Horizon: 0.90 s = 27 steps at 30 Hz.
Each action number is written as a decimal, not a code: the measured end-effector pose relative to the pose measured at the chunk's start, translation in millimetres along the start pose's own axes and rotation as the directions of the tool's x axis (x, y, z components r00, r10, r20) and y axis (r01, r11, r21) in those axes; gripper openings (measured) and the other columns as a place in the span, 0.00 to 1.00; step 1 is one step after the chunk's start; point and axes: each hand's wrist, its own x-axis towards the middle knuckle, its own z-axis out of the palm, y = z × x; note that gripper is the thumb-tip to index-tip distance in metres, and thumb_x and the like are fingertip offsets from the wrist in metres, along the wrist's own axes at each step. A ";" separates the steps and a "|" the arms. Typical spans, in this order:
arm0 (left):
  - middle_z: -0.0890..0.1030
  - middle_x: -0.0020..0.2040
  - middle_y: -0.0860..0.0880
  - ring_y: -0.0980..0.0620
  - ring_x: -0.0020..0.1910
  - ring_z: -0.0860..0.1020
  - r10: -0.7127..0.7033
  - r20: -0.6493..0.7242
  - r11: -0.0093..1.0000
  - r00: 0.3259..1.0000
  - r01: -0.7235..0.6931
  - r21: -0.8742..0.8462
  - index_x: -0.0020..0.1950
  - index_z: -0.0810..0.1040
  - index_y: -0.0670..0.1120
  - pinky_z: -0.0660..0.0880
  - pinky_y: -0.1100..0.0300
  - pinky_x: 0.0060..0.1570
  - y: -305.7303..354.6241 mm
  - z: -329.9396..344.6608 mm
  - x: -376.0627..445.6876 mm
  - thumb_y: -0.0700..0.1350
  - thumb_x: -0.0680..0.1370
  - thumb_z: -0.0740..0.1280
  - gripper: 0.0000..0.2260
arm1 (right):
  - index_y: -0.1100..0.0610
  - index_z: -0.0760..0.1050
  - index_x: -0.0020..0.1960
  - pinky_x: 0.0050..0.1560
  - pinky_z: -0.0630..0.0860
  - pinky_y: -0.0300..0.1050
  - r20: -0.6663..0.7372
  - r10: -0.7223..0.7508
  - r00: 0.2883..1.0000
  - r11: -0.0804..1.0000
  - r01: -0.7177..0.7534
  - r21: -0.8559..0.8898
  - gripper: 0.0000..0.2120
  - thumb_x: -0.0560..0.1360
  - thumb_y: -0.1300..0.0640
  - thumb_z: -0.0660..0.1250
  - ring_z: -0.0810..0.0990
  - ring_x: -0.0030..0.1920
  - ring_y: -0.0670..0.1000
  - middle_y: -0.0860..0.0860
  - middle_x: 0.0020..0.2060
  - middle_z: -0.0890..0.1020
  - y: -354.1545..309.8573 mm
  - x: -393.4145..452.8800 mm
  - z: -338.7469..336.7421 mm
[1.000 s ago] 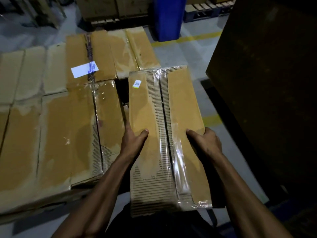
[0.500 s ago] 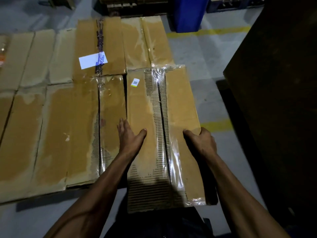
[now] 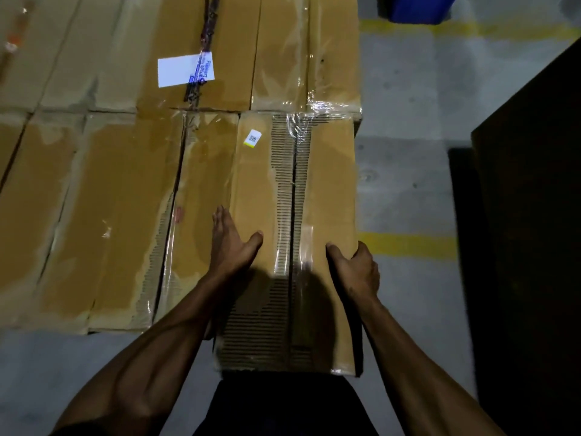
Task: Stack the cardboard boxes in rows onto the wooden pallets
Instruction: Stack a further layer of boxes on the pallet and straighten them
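A long taped cardboard box (image 3: pixel 330 184) with torn top paper and a small white-and-yellow sticker lies at the right end of the near row, its far end against the back row. My left hand (image 3: pixel 231 243) presses its left edge, fingers down between it and the neighbouring box (image 3: pixel 204 190), thumb on top. My right hand (image 3: pixel 356 269) grips its right edge, thumb on top. The pallet underneath is hidden by the boxes.
Rows of flat cardboard boxes (image 3: pixel 103 199) fill the left; one (image 3: pixel 226 36) carries a white label. Grey floor with yellow lines (image 3: pixel 408 243) lies to the right. A tall dark stack (image 3: pixel 534 215) stands at the right edge, a blue bin (image 3: pixel 415 7) at the top.
The box has slid forward and left, closing the gap to the neighbouring box and meeting the back row. Both hands stayed on its edges. The camera has come closer.
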 end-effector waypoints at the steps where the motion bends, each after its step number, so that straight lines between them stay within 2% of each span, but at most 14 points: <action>1: 0.42 0.83 0.46 0.49 0.81 0.42 0.001 0.003 1.000 1.000 -0.001 0.003 0.82 0.42 0.42 0.47 0.50 0.79 -0.5 1.8 4.8 0.54 0.79 0.68 0.44 | 0.53 0.73 0.67 0.60 0.75 0.55 0.002 0.003 1.000 1.000 -0.003 0.003 0.35 0.69 0.30 0.64 0.78 0.59 0.61 0.55 0.58 0.81 -0.4 5.4 2.8; 5: 0.41 0.83 0.44 0.48 0.81 0.40 0.006 0.006 1.000 1.000 -0.006 0.011 0.82 0.40 0.42 0.45 0.51 0.78 -3.7 8.7 19.7 0.55 0.77 0.68 0.46 | 0.52 0.73 0.67 0.61 0.74 0.56 0.004 -0.002 1.000 1.000 0.002 0.007 0.34 0.70 0.31 0.65 0.78 0.59 0.62 0.55 0.59 0.81 -1.6 27.3 14.1; 10: 0.40 0.83 0.44 0.47 0.81 0.39 -0.011 0.033 0.999 0.999 0.010 0.037 0.82 0.40 0.42 0.43 0.49 0.78 -8.2 13.3 36.2 0.61 0.69 0.63 0.51 | 0.52 0.70 0.71 0.64 0.73 0.58 0.033 -0.018 0.999 1.000 0.018 0.014 0.42 0.65 0.28 0.60 0.77 0.61 0.63 0.56 0.61 0.80 2.9 46.7 28.5; 14: 0.40 0.82 0.40 0.44 0.81 0.39 0.066 0.012 0.965 0.998 -0.067 0.252 0.81 0.41 0.39 0.37 0.50 0.77 -25.2 26.4 49.2 0.64 0.72 0.58 0.49 | 0.50 0.59 0.78 0.63 0.73 0.57 0.056 -0.067 0.996 0.998 0.067 0.004 0.44 0.70 0.31 0.65 0.75 0.65 0.63 0.57 0.67 0.76 4.3 59.1 41.5; 17: 0.42 0.82 0.39 0.43 0.81 0.40 0.085 -0.028 0.934 0.996 -0.070 0.350 0.81 0.43 0.38 0.38 0.49 0.77 -27.7 34.1 52.8 0.65 0.74 0.55 0.46 | 0.49 0.53 0.80 0.64 0.71 0.55 0.039 -0.105 0.994 0.994 0.106 -0.019 0.41 0.75 0.37 0.68 0.73 0.68 0.62 0.56 0.71 0.73 5.1 65.6 45.5; 22: 0.40 0.82 0.40 0.45 0.81 0.40 0.078 -0.013 0.909 0.997 -0.066 0.413 0.81 0.41 0.39 0.39 0.49 0.78 -28.3 33.6 51.4 0.67 0.76 0.51 0.45 | 0.45 0.49 0.81 0.64 0.71 0.55 0.011 -0.163 0.987 0.986 0.163 -0.037 0.41 0.77 0.37 0.66 0.73 0.68 0.62 0.56 0.71 0.73 7.4 59.5 46.0; 27: 0.38 0.82 0.43 0.46 0.81 0.39 0.039 0.049 0.888 0.998 -0.057 0.455 0.81 0.37 0.42 0.39 0.51 0.78 -27.6 23.7 43.5 0.67 0.81 0.52 0.42 | 0.42 0.43 0.81 0.65 0.69 0.56 0.033 -0.226 0.974 0.969 0.228 -0.099 0.40 0.79 0.38 0.63 0.70 0.71 0.60 0.55 0.76 0.65 8.0 51.1 42.2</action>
